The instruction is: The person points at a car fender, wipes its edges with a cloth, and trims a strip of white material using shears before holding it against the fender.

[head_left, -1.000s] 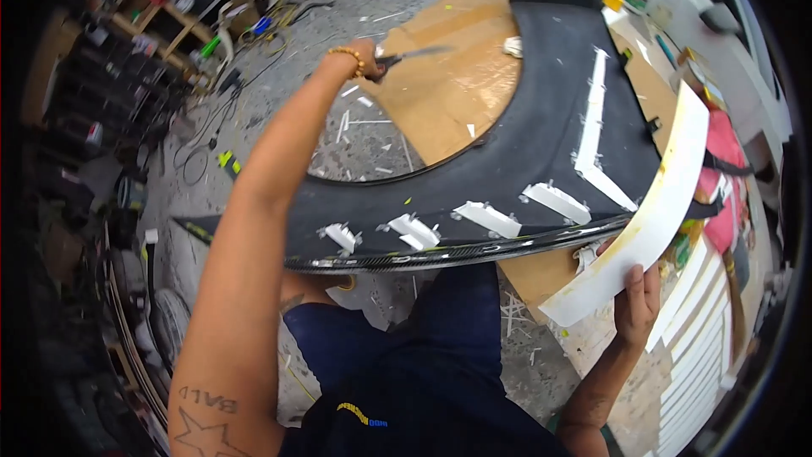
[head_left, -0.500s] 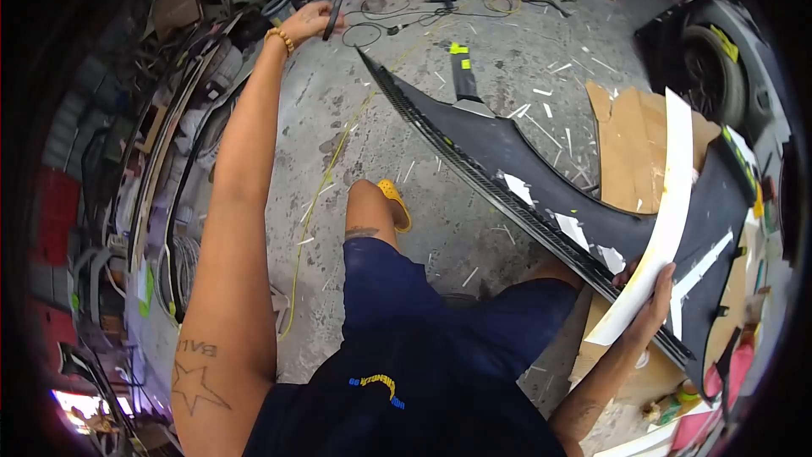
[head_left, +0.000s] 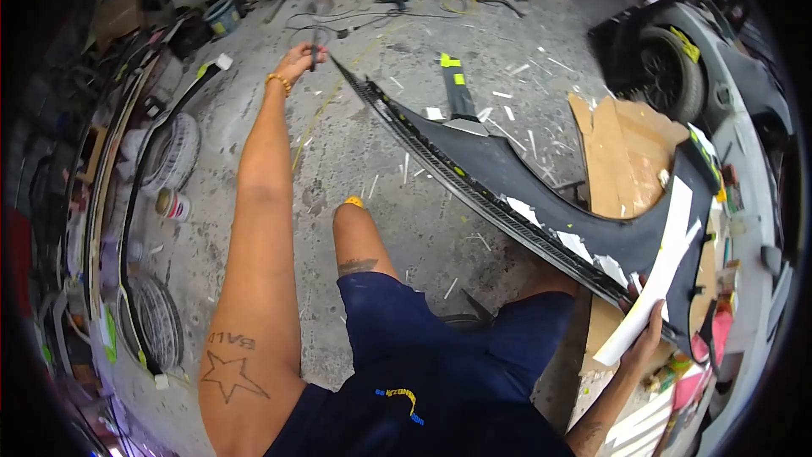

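Observation:
Out at arm's length, my left hand [head_left: 298,61] is closed on a thin dark tool [head_left: 315,52], whose kind is not clear; the hand is near the pointed far end of a black car fender [head_left: 499,176]. The fender lies slantwise before me, with a ribbed edge toward me and torn white patches along it. At its near end my right hand [head_left: 648,330] grips a long, curved white strip [head_left: 658,275], fingers partly behind it. The strip lies over the fender's wide end. Whether those fingers also hold the fender is hidden.
Brown cardboard [head_left: 605,156] lies beyond the fender, near a car wheel [head_left: 670,72]. White scraps litter the concrete floor [head_left: 279,279]. Several tyres [head_left: 173,152] and long trim pieces line the left side. A power tool [head_left: 392,1] and cables lie at the back.
My left hand has come down and nearer the fender's tip with the dark tool. The white strip has tilted and shifted lower in my right hand. The view has also shifted.

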The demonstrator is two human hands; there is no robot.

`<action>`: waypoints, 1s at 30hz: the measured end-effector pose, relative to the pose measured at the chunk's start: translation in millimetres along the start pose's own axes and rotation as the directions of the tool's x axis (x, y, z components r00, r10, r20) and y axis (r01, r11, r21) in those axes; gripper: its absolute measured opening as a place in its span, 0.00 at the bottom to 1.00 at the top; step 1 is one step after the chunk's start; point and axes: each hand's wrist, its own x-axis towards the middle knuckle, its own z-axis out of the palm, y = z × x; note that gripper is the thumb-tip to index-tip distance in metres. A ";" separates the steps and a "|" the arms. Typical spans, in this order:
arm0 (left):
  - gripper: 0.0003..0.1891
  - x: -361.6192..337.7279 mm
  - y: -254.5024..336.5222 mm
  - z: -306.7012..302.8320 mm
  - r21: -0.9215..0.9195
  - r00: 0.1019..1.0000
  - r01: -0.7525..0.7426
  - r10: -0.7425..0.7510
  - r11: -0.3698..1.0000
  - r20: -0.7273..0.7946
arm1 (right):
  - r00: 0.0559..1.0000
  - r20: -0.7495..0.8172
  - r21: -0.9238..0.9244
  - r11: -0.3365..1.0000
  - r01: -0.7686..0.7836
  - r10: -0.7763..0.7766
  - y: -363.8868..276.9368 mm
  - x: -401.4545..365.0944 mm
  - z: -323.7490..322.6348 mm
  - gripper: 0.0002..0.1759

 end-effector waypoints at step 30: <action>0.27 -84.9 -37.8 12.3 -0.226 0.996 -0.087 0.084 0.970 -0.020 | 0.969 -0.238 0.035 0.998 -0.056 0.063 10.2 -10.1 -87.4 0.32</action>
